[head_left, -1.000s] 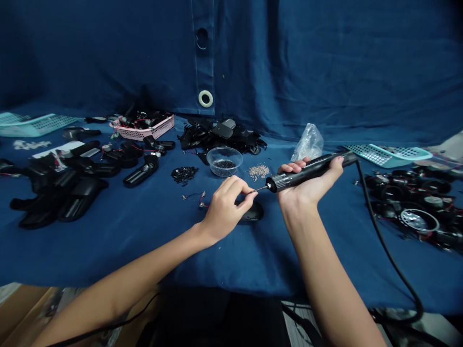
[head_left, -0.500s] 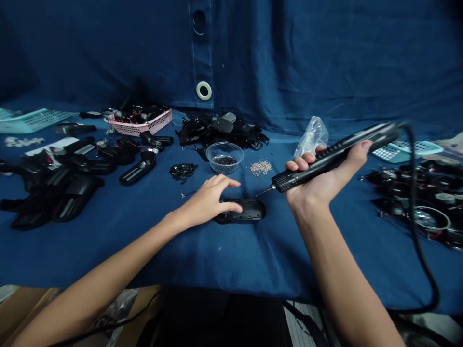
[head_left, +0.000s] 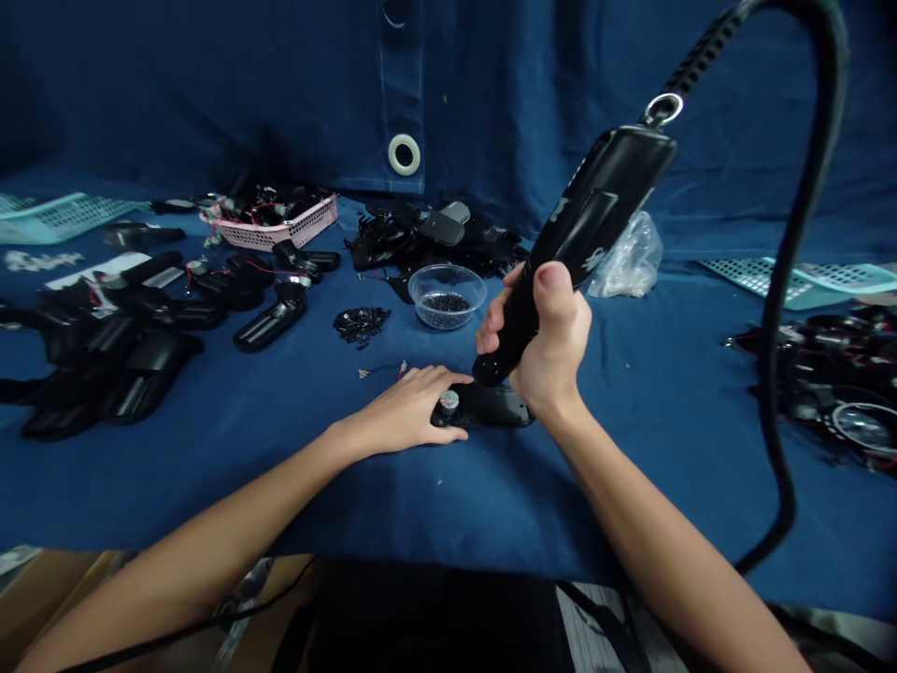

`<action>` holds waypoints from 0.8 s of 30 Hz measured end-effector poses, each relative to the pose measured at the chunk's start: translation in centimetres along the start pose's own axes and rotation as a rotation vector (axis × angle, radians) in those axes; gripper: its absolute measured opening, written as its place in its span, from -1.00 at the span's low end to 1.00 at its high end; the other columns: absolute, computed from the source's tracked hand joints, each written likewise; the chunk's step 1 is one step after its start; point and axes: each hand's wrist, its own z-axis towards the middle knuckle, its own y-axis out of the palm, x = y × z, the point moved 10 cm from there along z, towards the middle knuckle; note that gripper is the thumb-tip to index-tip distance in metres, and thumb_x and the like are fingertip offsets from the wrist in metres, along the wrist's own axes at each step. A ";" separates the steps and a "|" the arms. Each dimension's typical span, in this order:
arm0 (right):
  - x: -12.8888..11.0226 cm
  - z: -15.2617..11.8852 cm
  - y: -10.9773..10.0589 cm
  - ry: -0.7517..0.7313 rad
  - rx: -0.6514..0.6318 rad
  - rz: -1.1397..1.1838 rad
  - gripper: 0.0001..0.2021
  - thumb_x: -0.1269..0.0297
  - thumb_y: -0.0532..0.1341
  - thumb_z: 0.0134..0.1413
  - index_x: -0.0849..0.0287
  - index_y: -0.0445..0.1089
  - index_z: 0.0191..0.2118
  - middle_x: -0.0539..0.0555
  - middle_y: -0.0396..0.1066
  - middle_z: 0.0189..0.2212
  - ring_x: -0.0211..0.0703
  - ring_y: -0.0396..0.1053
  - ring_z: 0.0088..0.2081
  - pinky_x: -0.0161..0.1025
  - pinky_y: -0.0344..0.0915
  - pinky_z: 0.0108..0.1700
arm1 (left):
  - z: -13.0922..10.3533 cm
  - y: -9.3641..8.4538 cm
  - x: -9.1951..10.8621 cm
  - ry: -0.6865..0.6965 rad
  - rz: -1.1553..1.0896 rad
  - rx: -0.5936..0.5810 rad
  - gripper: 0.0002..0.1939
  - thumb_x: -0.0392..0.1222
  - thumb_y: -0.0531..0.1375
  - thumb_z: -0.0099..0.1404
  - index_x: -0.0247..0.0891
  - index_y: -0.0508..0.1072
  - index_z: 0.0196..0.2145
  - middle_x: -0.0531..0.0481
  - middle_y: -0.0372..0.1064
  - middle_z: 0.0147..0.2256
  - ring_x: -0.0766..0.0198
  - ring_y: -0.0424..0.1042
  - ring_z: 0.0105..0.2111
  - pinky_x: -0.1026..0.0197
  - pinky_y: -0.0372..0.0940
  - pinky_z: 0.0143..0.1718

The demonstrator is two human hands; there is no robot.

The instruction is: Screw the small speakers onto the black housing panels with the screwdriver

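Serves as blue-draped worktop (head_left: 315,505), bearing black casings (head_left: 155,360) at left, pink basket (head_left: 245,236) and black parts (head_left: 483,238) behind, clear bowl (head_left: 422,306), dark housing (head_left: 499,408) centrally, ringed parts (head_left: 859,379) right.

No text, brand or number readable. Driver (head_left: 585,220): pale marks (head_left: 595,258) on black body, one patch near thumb, another farther up, small row along edge near cord end; characters too small and blurred to make out, cannot tell whether letters or symbols.
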 end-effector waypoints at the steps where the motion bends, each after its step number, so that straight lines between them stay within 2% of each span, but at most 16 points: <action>1: 0.5 -0.2 -0.1 0.003 0.002 0.007 -0.69 -0.07 0.15 0.09 0.09 0.31 -0.39 -0.10 0.22 -0.69 -0.36 0.17 -0.71 -0.35 0.14 -0.63 | 0.0 0.0 0.0 0.007 0.005 0.005 -0.39 0.04 0.29 0.16 -0.11 0.26 0.13 -0.08 0.32 0.00 0.06 0.32 0.01 -0.06 0.20 0.09; 8: 2.1 -0.6 0.0 -0.016 -0.081 -0.022 -0.64 -0.13 0.18 0.07 0.10 0.27 -0.36 -0.10 0.23 -0.67 -0.35 0.19 -0.71 -0.33 0.15 -0.66 | 0.0 0.2 0.0 -0.016 0.026 -0.047 -0.42 0.11 0.26 0.18 -0.17 0.26 0.07 -0.06 0.32 0.01 0.07 0.32 0.02 -0.03 0.19 0.11; 16: 2.7 -0.9 0.2 -0.030 -0.091 -0.021 -0.67 -0.07 0.20 0.10 0.13 0.28 -0.34 -0.10 0.24 -0.68 -0.36 0.17 -0.71 -0.34 0.13 -0.66 | 0.1 0.1 -0.1 -0.028 0.027 -0.056 -0.44 0.14 0.25 0.19 -0.20 0.27 0.04 -0.08 0.32 -0.01 0.05 0.31 0.03 -0.03 0.18 0.11; 21: 2.7 -1.0 0.7 -0.037 -0.145 -0.015 -0.68 -0.04 0.21 0.10 0.14 0.26 -0.33 -0.12 0.25 -0.67 -0.36 0.20 -0.70 -0.34 0.16 -0.63 | 0.1 0.4 -0.4 -0.050 0.054 -0.079 -0.40 0.18 0.23 0.20 -0.23 0.26 0.06 -0.16 0.26 0.09 -0.03 0.26 0.10 -0.08 0.15 0.14; 24: 3.3 -1.0 1.4 0.018 -0.199 -0.035 -0.66 -0.06 0.24 0.07 0.12 0.24 -0.32 -0.11 0.27 -0.64 -0.33 0.25 -0.67 -0.33 0.22 -0.61 | 0.1 0.6 -0.5 -0.047 0.069 -0.096 -0.33 0.20 0.21 0.21 -0.24 0.22 0.14 -0.21 0.20 0.15 -0.07 0.20 0.16 -0.12 0.14 0.15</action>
